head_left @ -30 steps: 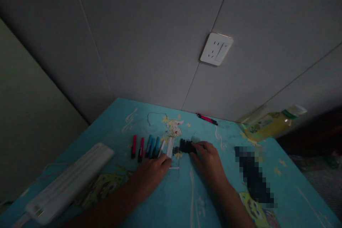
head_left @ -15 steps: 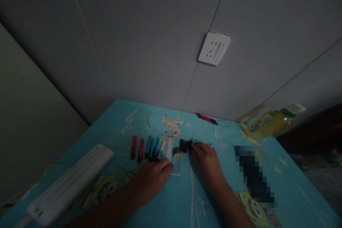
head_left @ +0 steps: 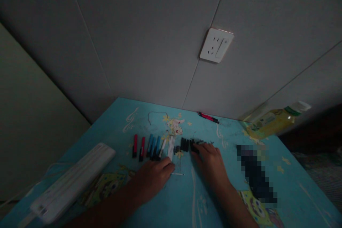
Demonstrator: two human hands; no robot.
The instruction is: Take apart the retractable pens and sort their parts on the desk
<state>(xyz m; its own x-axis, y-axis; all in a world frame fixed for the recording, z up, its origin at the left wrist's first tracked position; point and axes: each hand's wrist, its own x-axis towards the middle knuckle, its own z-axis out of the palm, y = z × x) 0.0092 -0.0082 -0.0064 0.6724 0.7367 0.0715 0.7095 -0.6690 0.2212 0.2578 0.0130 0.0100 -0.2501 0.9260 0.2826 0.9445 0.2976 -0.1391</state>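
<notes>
Grey panels cover the wall (head_left: 144, 42), a white power socket (head_left: 216, 45) set into it, and below sits a counter (head_left: 171, 203) dressed in turquoise with cartoon prints, all in dim light. Across the middle, what a line-up! Two red-and-black markers (head_left: 135, 142) at the left end, then blue markers (head_left: 153, 144) side by side, a white marker (head_left: 162, 146) leaning next to them, and just beside that a tight bundle of slim white rods (head_left: 171, 146) pointing toward the wall. On we go to the right: a cluster of short black pieces (head_left: 184, 144), lying close together.

And the hands! Left hand (head_left: 159, 169) is down at the near end of the rods, fingers bent; whether they grip anything, I cannot tell. A thin white stick (head_left: 178, 174) lies just beside those fingertips. Over on the other flank, the right hand (head_left: 210, 156) reaches in, curled fingers against another black piece (head_left: 192, 145); pinched or merely touched, the gloom won't say.

Out on the edges: a long white power strip (head_left: 74, 181) lies slantwise at left, red-and-black pencils (head_left: 208, 117) rest by the wall, and a bottle of yellow liquid (head_left: 272, 121) tilts at the far right corner.
</notes>
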